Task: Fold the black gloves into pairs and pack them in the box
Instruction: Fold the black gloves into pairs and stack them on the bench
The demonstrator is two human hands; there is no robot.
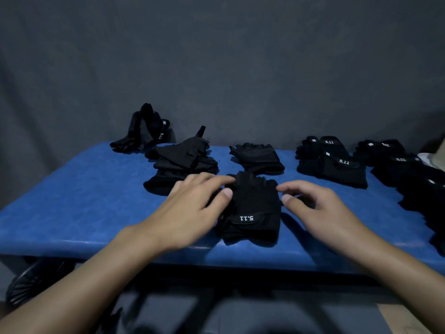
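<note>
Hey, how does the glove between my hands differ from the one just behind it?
The near glove shows a white 5.11 on its wrist strap; the far glove shows no lettering. The left hand touches the near glove's edge; the far glove lies untouched. Both are black, fingerless and flat on the blue table.

A folded glove [251, 208] lies between two hands, another glove [258, 156] behind.
</note>
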